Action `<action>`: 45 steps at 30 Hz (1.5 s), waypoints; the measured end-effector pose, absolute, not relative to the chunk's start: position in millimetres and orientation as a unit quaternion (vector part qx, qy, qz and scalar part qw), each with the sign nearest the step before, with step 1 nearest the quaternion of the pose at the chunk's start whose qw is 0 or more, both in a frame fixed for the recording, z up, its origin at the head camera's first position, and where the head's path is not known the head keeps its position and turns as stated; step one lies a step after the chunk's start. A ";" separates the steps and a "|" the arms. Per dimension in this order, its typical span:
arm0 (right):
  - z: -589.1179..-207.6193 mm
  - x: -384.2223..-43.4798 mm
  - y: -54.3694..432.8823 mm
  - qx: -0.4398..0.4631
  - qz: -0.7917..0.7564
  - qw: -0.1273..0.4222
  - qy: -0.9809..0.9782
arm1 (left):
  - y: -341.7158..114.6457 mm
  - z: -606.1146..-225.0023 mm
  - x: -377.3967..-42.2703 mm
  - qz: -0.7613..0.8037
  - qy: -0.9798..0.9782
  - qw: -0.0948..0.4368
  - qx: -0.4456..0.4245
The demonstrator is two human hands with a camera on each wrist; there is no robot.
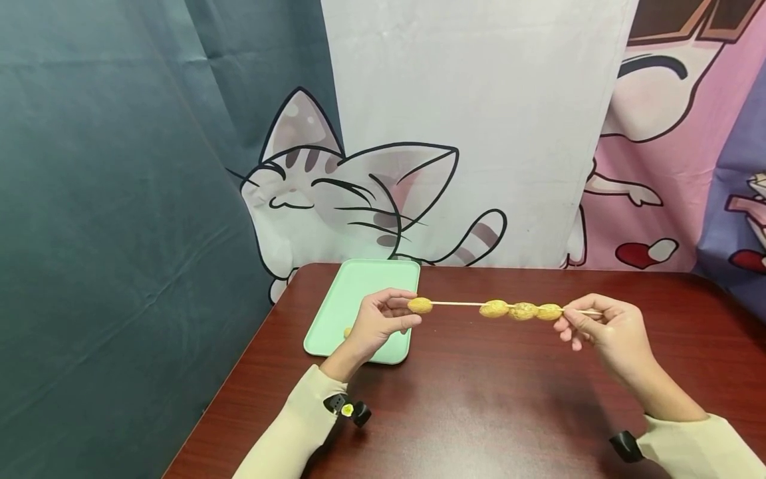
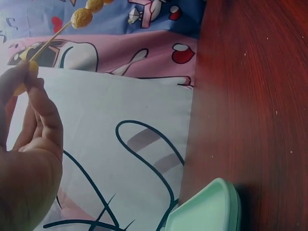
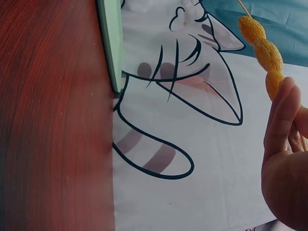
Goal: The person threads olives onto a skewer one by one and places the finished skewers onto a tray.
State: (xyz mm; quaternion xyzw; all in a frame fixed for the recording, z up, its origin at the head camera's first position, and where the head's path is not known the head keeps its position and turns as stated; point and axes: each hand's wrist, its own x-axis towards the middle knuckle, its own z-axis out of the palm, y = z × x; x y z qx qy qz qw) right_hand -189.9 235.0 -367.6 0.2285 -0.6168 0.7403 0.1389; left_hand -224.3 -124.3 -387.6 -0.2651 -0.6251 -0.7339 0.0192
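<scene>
A thin pale wooden skewer [image 1: 457, 304] is held level above the table, between both hands. My left hand [image 1: 378, 322] pinches a yellow oval ball [image 1: 420, 305] with a rough, wrinkled surface at the skewer's left end. Three similar yellow balls [image 1: 524, 311] sit close together on the skewer toward its right end, with bare stick between them and the left one. My right hand [image 1: 616, 330] grips the skewer just beyond these three, thumb against fingers, and a short end of stick pokes out past it. In the right wrist view, the fingertips are right at the lowest ball [image 3: 274, 85].
A light green rectangular tray [image 1: 353, 286] lies on the left of the dark red wooden table [image 1: 479, 412], behind the left hand. Part of another yellow piece [image 1: 347, 332] shows on it beside the left wrist. A cartoon-printed curtain [image 1: 514, 120] hangs along the table's far edge.
</scene>
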 end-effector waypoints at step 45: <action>-364.7 -189.1 240.8 0.265 0.724 0.141 -0.621 | -115.7 -386.0 -227.9 -0.798 -0.575 0.028 -0.177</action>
